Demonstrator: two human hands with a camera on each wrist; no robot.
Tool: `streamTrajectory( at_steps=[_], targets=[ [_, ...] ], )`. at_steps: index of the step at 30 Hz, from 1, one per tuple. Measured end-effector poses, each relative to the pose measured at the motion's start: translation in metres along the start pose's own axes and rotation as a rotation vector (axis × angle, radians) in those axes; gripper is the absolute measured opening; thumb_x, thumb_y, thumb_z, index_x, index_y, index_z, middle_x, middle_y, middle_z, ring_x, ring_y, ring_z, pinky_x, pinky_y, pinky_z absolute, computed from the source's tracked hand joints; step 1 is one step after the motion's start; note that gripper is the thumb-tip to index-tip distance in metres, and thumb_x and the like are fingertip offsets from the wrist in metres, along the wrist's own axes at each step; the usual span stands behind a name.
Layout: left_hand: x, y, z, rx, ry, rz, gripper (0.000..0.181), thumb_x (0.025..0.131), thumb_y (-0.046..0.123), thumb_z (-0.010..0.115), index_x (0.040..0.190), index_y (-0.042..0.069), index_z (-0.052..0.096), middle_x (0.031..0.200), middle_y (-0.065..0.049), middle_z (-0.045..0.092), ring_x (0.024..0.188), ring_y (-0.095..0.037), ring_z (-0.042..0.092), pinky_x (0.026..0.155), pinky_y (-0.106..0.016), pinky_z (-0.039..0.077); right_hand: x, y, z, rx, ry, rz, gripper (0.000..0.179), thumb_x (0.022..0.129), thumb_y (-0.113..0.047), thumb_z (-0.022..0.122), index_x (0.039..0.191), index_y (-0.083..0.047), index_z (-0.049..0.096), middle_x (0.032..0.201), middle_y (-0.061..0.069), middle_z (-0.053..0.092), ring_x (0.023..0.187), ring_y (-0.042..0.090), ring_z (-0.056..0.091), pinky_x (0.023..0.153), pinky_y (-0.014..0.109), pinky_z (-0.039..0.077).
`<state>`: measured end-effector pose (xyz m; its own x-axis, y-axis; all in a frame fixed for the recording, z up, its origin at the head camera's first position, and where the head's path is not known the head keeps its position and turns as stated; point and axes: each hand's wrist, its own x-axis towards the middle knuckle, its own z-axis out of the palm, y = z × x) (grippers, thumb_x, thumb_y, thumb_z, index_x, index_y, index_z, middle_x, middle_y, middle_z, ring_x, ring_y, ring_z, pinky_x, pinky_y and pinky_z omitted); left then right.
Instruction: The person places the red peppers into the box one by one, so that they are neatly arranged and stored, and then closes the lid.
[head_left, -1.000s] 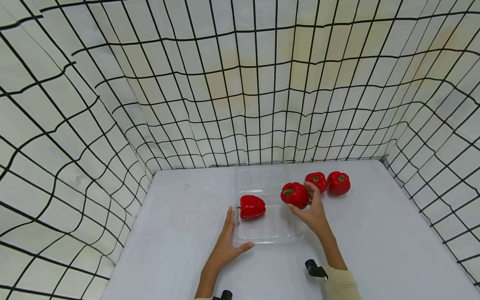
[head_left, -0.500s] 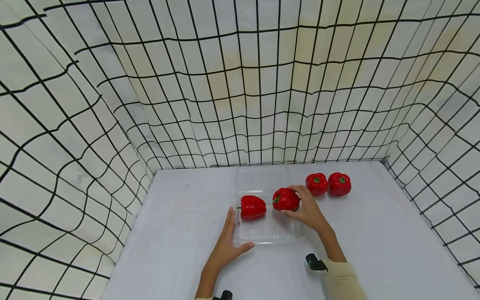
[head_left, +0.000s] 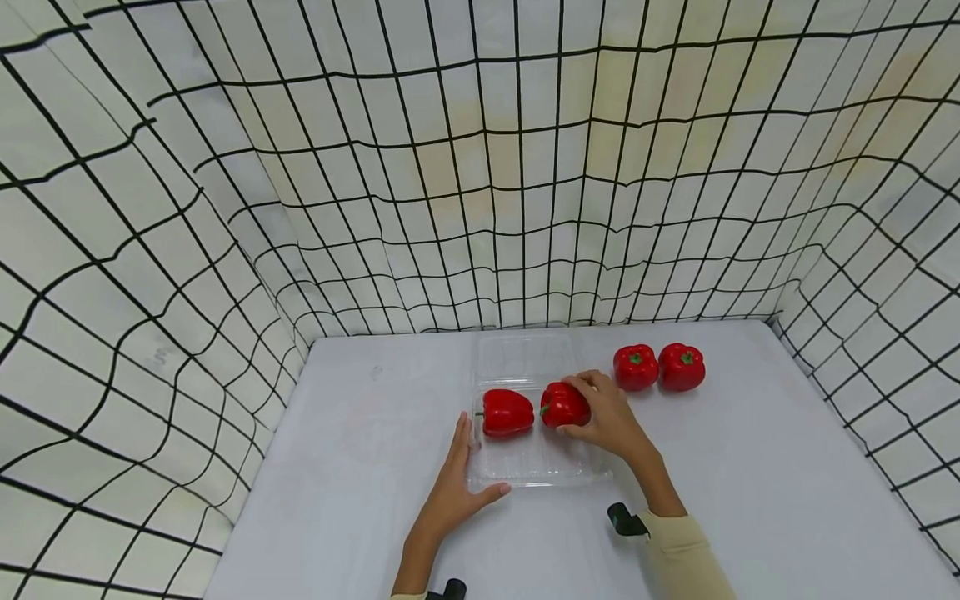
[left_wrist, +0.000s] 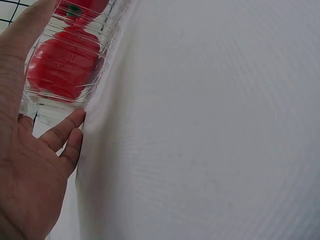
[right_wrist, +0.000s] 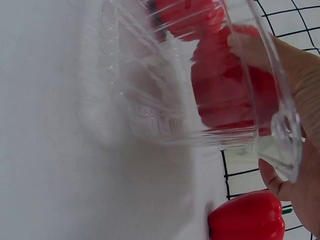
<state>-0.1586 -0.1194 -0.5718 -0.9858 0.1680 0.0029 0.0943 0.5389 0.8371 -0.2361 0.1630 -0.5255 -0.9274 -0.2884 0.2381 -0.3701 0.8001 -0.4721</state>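
A clear plastic clamshell container (head_left: 525, 467) lies with its lid folded back on the white table. One red bell pepper (head_left: 507, 413) rests on its side in the container's left half, stem pointing left. My right hand (head_left: 611, 418) grips a second red bell pepper (head_left: 562, 406) in the right half, thumb near and fingers on the far side. Through the clear wall, the right wrist view shows this gripped pepper (right_wrist: 225, 87) inside the container. My left hand (head_left: 450, 492), fingers straight and thumb spread, rests against the container's left side; its fingertips touch the wall in the left wrist view.
Two more red bell peppers, a left one (head_left: 635, 367) and a right one (head_left: 681, 367), stand side by side at the table's back right. Black netting (head_left: 525, 225) over white walls encloses the table (head_left: 352, 467) at the back and sides.
My right hand has carried its pepper left and down into the container's right half, beside the first pepper. The left hand has stayed in place.
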Motion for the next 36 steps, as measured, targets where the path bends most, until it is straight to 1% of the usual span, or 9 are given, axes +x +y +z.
streamTrajectory(
  at_steps=[4, 5, 8, 13, 16, 21, 24, 31, 36],
  targets=[
    [0.001, 0.000, 0.000, 0.008, 0.010, 0.012, 0.116, 0.073, 0.050, 0.080, 0.159, 0.023, 0.006, 0.166, 0.005, 0.002, 0.153, -0.027, 0.013, 0.113, -0.058, 0.030, 0.002, 0.000, 0.001, -0.037, -0.002, -0.015, 0.080, 0.064, -0.035, 0.090, 0.135, -0.019, 0.055, 0.129, 0.010, 0.055, 0.122, 0.030, 0.048, 0.093, 0.055, 0.050],
    [0.001, 0.000, 0.000, 0.006, 0.010, 0.006, 0.116, 0.073, 0.049, 0.080, 0.159, 0.023, 0.006, 0.166, 0.006, 0.002, 0.153, -0.026, 0.012, 0.114, -0.058, 0.030, 0.002, 0.000, 0.002, -0.047, -0.004, -0.019, 0.080, 0.064, -0.035, 0.090, 0.135, -0.019, 0.055, 0.129, 0.010, 0.055, 0.122, 0.029, 0.048, 0.093, 0.055, 0.050],
    [0.001, 0.001, 0.000, 0.002, 0.005, 0.009, 0.116, 0.073, 0.049, 0.080, 0.159, 0.022, 0.006, 0.166, 0.004, 0.002, 0.153, -0.028, 0.013, 0.113, -0.058, 0.030, 0.002, 0.001, 0.005, -0.069, -0.013, -0.025, 0.080, 0.065, -0.037, 0.089, 0.135, -0.019, 0.056, 0.129, 0.009, 0.055, 0.120, 0.028, 0.048, 0.093, 0.054, 0.049],
    [-0.001, 0.001, 0.000, -0.004, 0.001, 0.015, 0.116, 0.074, 0.048, 0.080, 0.159, 0.018, 0.008, 0.166, 0.000, 0.003, 0.152, -0.031, 0.014, 0.113, -0.059, 0.030, 0.002, 0.001, 0.010, -0.082, -0.024, -0.021, 0.080, 0.065, -0.038, 0.089, 0.136, -0.019, 0.056, 0.130, 0.009, 0.055, 0.121, 0.028, 0.048, 0.093, 0.057, 0.049],
    [-0.001, 0.001, 0.001, -0.002, 0.011, 0.018, 0.115, 0.073, 0.049, 0.080, 0.159, 0.018, 0.009, 0.166, 0.000, 0.004, 0.152, -0.031, 0.014, 0.113, -0.059, 0.031, 0.002, -0.001, 0.010, -0.078, -0.024, -0.019, 0.081, 0.064, -0.036, 0.090, 0.135, -0.018, 0.057, 0.130, 0.010, 0.055, 0.121, 0.029, 0.048, 0.092, 0.059, 0.049],
    [-0.001, 0.001, 0.002, 0.007, 0.011, 0.014, 0.116, 0.072, 0.050, 0.080, 0.159, 0.022, 0.007, 0.166, 0.003, 0.003, 0.152, -0.029, 0.014, 0.113, -0.059, 0.031, 0.000, -0.001, 0.012, -0.064, -0.048, -0.003, 0.082, 0.064, -0.033, 0.090, 0.136, -0.017, 0.056, 0.130, 0.010, 0.054, 0.122, 0.030, 0.047, 0.092, 0.058, 0.050],
    [-0.001, 0.001, 0.002, 0.008, 0.010, 0.012, 0.116, 0.073, 0.050, 0.080, 0.159, 0.022, 0.007, 0.166, 0.003, 0.003, 0.152, -0.029, 0.014, 0.113, -0.059, 0.031, 0.000, 0.000, 0.013, -0.040, -0.059, 0.011, 0.083, 0.065, -0.033, 0.090, 0.139, -0.017, 0.054, 0.132, 0.010, 0.053, 0.124, 0.029, 0.046, 0.093, 0.056, 0.050],
    [-0.001, 0.003, 0.001, 0.007, 0.016, 0.011, 0.115, 0.073, 0.049, 0.080, 0.159, 0.022, 0.007, 0.166, 0.003, 0.004, 0.152, -0.029, 0.014, 0.113, -0.059, 0.030, -0.002, 0.003, 0.016, 0.036, -0.065, 0.057, 0.084, 0.068, -0.034, 0.089, 0.141, -0.016, 0.051, 0.137, 0.011, 0.052, 0.127, 0.029, 0.045, 0.096, 0.055, 0.048],
    [-0.001, 0.002, 0.001, 0.004, 0.015, 0.017, 0.115, 0.074, 0.048, 0.080, 0.159, 0.018, 0.007, 0.166, 0.000, 0.004, 0.152, -0.031, 0.015, 0.113, -0.059, 0.030, -0.005, 0.004, 0.016, 0.057, -0.057, 0.067, 0.082, 0.069, -0.035, 0.088, 0.141, -0.017, 0.052, 0.138, 0.011, 0.050, 0.128, 0.030, 0.043, 0.097, 0.053, 0.048]
  ],
)
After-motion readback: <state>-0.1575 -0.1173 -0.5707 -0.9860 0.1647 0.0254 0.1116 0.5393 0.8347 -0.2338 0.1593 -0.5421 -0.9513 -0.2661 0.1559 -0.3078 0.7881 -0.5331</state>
